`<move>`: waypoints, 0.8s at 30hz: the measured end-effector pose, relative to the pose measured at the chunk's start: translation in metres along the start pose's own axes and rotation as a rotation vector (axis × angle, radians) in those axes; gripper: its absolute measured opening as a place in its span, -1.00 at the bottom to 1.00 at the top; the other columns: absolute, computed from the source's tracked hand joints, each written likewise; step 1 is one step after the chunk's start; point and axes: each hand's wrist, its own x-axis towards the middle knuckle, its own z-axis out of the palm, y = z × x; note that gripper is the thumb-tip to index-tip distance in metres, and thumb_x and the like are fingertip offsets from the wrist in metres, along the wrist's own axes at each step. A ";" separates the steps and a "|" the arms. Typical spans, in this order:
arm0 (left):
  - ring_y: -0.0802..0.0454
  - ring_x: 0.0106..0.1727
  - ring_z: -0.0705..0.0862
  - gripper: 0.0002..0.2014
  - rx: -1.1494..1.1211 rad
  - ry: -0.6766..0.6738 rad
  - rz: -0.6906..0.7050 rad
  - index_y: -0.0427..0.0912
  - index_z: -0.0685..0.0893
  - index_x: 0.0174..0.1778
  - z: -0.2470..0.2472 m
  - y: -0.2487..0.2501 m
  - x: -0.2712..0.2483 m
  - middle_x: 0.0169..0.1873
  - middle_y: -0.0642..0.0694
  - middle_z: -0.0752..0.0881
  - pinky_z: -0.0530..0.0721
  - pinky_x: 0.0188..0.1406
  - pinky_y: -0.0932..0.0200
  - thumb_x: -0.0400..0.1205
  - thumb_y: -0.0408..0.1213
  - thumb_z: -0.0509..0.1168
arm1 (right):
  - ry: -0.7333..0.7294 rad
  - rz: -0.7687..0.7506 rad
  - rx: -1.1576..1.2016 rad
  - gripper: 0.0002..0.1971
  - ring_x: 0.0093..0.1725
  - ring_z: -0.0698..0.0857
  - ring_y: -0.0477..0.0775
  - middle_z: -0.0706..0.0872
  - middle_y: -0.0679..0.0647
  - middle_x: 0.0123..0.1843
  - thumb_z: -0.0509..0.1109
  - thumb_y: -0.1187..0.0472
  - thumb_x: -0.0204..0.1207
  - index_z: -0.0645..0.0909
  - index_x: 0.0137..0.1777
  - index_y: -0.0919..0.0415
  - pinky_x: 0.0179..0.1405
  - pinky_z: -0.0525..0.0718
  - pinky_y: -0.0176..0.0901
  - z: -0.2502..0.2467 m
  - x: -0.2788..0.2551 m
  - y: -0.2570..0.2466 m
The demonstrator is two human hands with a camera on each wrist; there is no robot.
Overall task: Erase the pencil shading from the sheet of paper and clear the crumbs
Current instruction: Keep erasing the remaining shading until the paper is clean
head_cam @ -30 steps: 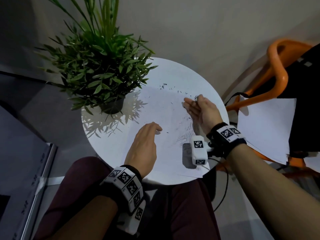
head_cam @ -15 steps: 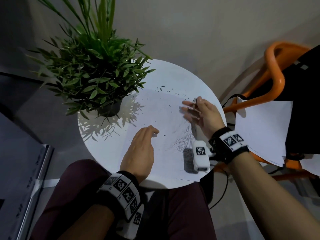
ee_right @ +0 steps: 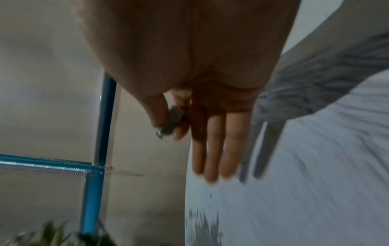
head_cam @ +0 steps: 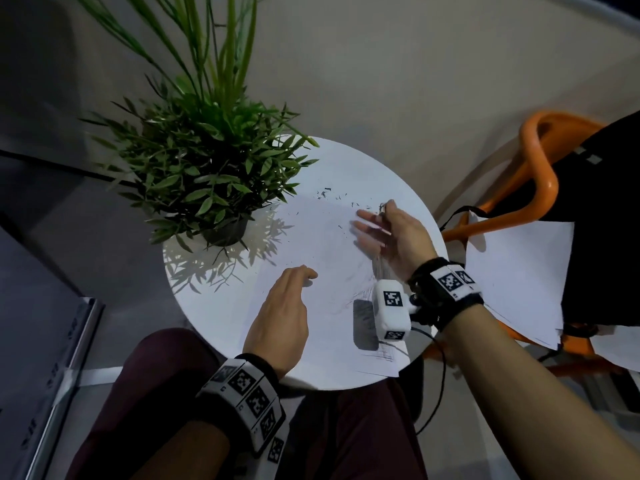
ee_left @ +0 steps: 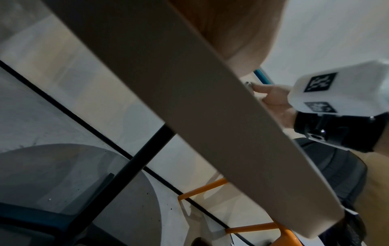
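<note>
A white sheet of paper (head_cam: 322,244) lies on the round white table (head_cam: 207,306). Grey pencil shading (head_cam: 379,268) shows beside my right wrist and toward the sheet's near right corner. Dark crumbs (head_cam: 325,194) are scattered along the far edge of the sheet. My left hand (head_cam: 291,289) lies flat on the paper, fingers straight. My right hand (head_cam: 372,220) pinches a small grey eraser (ee_right: 171,122) between thumb and forefinger, while its other fingers (ee_right: 212,149) stretch out low over the sheet, blurred by motion. From below the table edge, the left wrist view catches the right hand (ee_left: 271,98).
A potted green plant (head_cam: 207,174) stands on the table's far left. An orange chair (head_cam: 540,174) at the right carries loose white sheets (head_cam: 512,278) and a black bag (head_cam: 606,202). My knees sit under the near table edge.
My right hand, still pinching the eraser, has brushed its straight fingers across the sheet near the crumbs. The left hand stays flat in the same place.
</note>
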 end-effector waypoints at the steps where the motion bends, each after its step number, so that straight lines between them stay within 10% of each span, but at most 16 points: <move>1: 0.13 0.41 0.53 -0.49 -0.004 0.003 0.003 -0.06 0.43 0.42 0.000 0.000 0.000 0.34 0.06 0.54 0.58 0.30 0.02 0.65 -0.65 0.01 | -0.105 0.108 0.018 -0.65 0.24 0.74 0.38 0.72 0.36 0.28 0.21 -0.04 0.73 0.53 0.08 0.30 0.32 0.65 0.32 0.004 -0.005 0.002; 5: 0.05 0.38 0.55 -0.50 -0.017 0.009 0.005 -0.12 0.45 0.40 -0.001 -0.001 -0.001 0.31 0.00 0.57 0.57 0.29 -0.01 0.63 -0.66 0.02 | -0.334 0.324 -0.166 -0.65 0.15 0.79 0.29 0.73 0.40 0.23 0.20 0.01 0.74 0.49 -0.17 0.26 0.17 0.75 0.11 0.022 -0.013 0.018; 9: 0.12 0.37 0.57 -0.49 -0.022 0.015 0.007 -0.13 0.48 0.40 -0.001 -0.001 -0.007 0.32 0.04 0.56 0.56 0.31 0.12 0.63 -0.67 0.02 | 0.116 -0.007 0.079 -0.77 -0.03 0.81 0.11 0.71 0.36 0.23 0.19 0.09 0.77 0.51 0.00 0.25 -0.05 0.75 -0.21 0.023 0.008 0.018; 13: 0.19 0.34 0.57 -0.52 -0.053 0.047 -0.013 -0.12 0.52 0.37 0.000 -0.001 -0.012 0.30 0.07 0.60 0.54 0.29 0.21 0.65 -0.66 0.01 | 0.073 0.000 0.101 -0.48 0.17 0.78 0.35 0.75 0.35 0.24 0.23 -0.03 0.73 0.46 0.34 0.50 0.15 0.77 0.15 0.018 0.003 0.020; 17: 0.22 0.20 0.64 -0.59 -0.114 0.105 -0.054 -0.07 0.57 0.17 0.004 0.000 -0.017 0.12 0.09 0.69 0.58 0.19 0.27 0.66 -0.63 0.01 | -0.263 0.243 -0.044 -0.66 0.09 0.80 0.31 0.73 0.40 0.22 0.21 0.00 0.74 0.49 -0.10 0.29 0.21 0.73 0.17 0.027 -0.019 0.035; 21: 0.24 0.05 0.68 -0.59 -0.174 0.136 -0.064 -0.04 0.56 0.03 0.001 0.002 -0.017 -0.06 0.07 0.73 0.61 0.08 0.30 0.62 -0.66 0.02 | 0.094 -0.123 0.083 -0.77 -0.05 0.78 0.14 0.74 0.31 0.10 0.20 0.11 0.76 0.51 -0.09 0.21 -0.01 0.67 -0.10 0.031 -0.009 0.041; 24: 0.22 -0.06 0.70 -0.64 -0.209 0.157 -0.086 -0.07 0.58 -0.03 0.000 0.003 -0.016 -0.18 0.05 0.75 0.55 -0.10 0.45 0.64 -0.64 0.05 | -0.040 -0.046 0.036 -0.73 0.14 0.77 0.41 0.78 0.36 0.14 0.23 0.03 0.74 0.51 -0.04 0.23 0.13 0.71 0.16 0.036 -0.015 0.034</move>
